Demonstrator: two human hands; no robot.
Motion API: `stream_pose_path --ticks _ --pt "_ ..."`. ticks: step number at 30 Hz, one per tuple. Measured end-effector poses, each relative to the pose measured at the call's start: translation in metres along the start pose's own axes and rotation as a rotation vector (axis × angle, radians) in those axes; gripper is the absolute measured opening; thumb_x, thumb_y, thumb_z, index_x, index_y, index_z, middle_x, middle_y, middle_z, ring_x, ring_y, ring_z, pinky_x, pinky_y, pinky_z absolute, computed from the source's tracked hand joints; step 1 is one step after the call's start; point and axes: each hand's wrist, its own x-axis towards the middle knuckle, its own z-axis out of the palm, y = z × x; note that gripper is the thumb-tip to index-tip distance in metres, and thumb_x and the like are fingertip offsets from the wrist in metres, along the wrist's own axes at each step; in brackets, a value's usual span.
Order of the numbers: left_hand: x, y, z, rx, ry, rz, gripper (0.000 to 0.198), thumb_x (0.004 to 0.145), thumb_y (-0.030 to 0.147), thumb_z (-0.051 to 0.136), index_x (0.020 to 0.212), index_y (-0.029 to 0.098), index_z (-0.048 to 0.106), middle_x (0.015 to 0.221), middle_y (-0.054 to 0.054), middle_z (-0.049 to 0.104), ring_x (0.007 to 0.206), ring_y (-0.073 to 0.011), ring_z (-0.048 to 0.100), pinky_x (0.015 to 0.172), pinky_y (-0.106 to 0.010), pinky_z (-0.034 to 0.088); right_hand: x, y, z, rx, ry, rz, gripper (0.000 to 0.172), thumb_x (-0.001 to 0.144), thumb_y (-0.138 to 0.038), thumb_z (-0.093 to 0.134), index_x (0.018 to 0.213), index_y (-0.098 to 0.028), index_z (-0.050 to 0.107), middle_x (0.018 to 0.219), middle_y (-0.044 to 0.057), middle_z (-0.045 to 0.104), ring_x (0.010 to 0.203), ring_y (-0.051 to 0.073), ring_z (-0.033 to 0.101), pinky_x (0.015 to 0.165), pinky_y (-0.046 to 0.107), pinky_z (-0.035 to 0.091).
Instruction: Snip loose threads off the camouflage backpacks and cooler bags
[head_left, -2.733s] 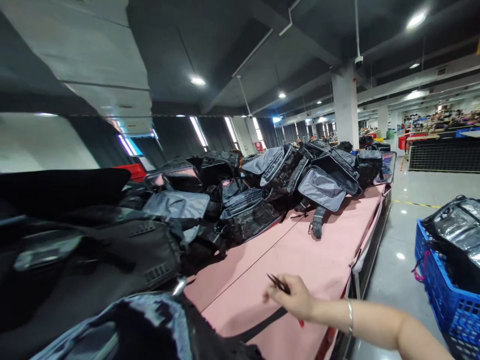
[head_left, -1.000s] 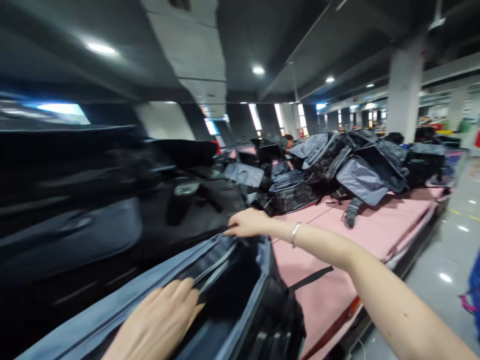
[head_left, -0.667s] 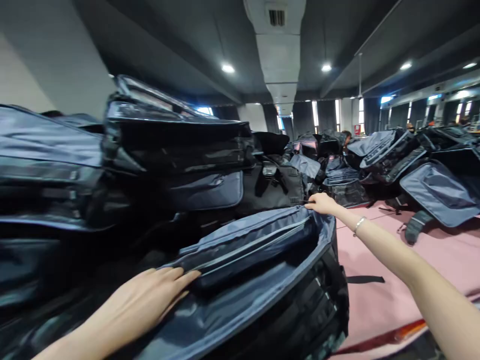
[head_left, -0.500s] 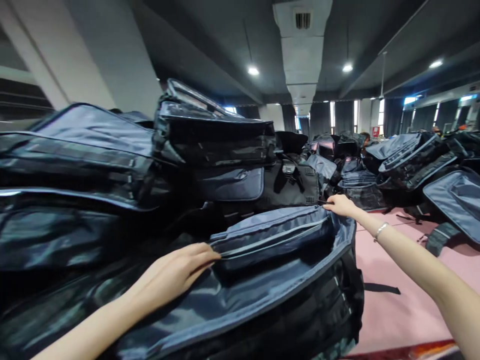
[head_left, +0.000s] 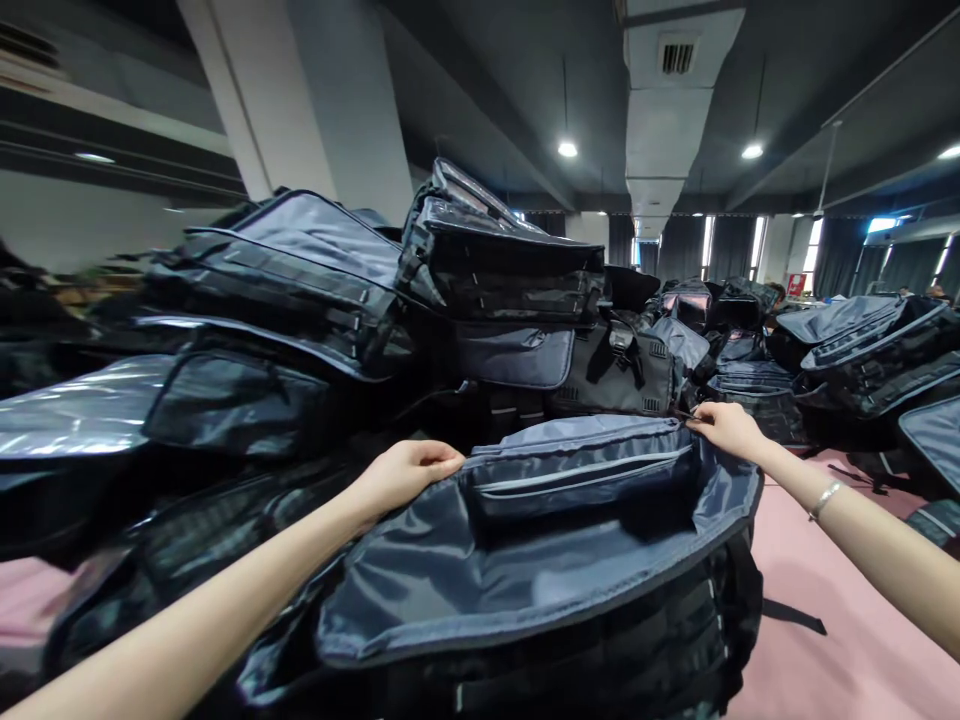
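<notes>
A dark camouflage backpack [head_left: 600, 640] lies in front of me with its main compartment wide open, showing a shiny grey-blue lining. Inside, along the far wall, runs a pocket [head_left: 585, 485] with a light edge. My left hand [head_left: 412, 470] pinches the lining's edge at the pocket's left end, fingers pressed together. At the far right corner of the opening, my right hand [head_left: 724, 428] is closed on the bag's edge, where a small dark piece sticks out past the fingertips. A bracelet sits on my right wrist.
More dark backpacks [head_left: 510, 270] are piled high behind and to the left. Others [head_left: 885, 340] lie open at the right. A pink table surface [head_left: 840, 600] shows at right, with a black strap [head_left: 795, 615] on it. A pillar [head_left: 352, 110] rises behind the pile.
The view has swung left, so the scene sits further right. My left hand has slid up to the lining's top edge at the pocket's left end. My right hand keeps its corner.
</notes>
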Motion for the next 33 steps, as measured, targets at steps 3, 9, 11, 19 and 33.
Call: stream_pose_path --ticks 3,9,11,19,33 --pt "-0.003 -0.002 0.000 -0.068 -0.098 0.028 0.053 0.058 0.064 0.056 0.073 0.014 0.066 0.069 -0.003 0.067 0.070 -0.0189 0.060 0.064 -0.025 0.045 -0.005 -0.015 -0.013 -0.008 0.022 -0.092 0.016 0.085 -0.027 0.059 0.097 -0.025 0.070 0.099 0.005 0.069 0.094 0.021 0.061 0.074 0.026 0.043" --pt "-0.010 -0.004 -0.001 0.000 -0.101 0.085 0.042 0.065 0.055 0.054 0.074 0.016 0.064 0.067 0.000 0.066 0.072 -0.0194 0.057 0.065 -0.024 0.041 -0.003 -0.069 -0.013 0.054 -0.089 -0.292 0.020 0.079 -0.030 0.068 0.099 -0.030 0.070 0.106 -0.002 0.068 0.100 0.016 0.060 0.079 0.021 0.042" --pt "-0.014 -0.002 -0.003 0.073 -0.086 0.102 0.037 0.068 0.051 0.050 0.074 0.018 0.064 0.070 0.000 0.067 0.075 -0.0204 0.058 0.067 -0.025 0.041 0.001 -0.083 -0.007 0.069 -0.123 -0.298 0.017 0.080 -0.031 0.067 0.096 -0.029 0.071 0.102 -0.001 0.069 0.095 0.017 0.061 0.075 0.022 0.042" --pt "-0.028 0.048 0.027 0.336 0.032 0.442 0.042 0.074 0.049 0.044 0.096 0.021 0.064 0.105 -0.007 0.067 0.100 -0.0255 0.058 0.088 -0.034 0.042 0.023 -0.094 -0.002 0.123 -0.295 -0.224 0.020 0.078 -0.038 0.068 0.078 -0.018 0.072 0.066 0.000 0.064 0.060 0.012 0.055 0.052 0.020 0.034" --pt "0.006 0.114 0.101 0.264 -0.133 0.425 0.025 0.078 0.034 0.046 0.082 0.024 0.069 0.080 0.000 0.069 0.077 -0.0194 0.063 0.066 -0.028 0.044 -0.007 -0.089 -0.002 0.197 -0.153 -0.148 0.027 0.085 -0.042 0.059 0.098 -0.020 0.068 0.097 0.003 0.068 0.089 0.017 0.061 0.072 0.022 0.041"
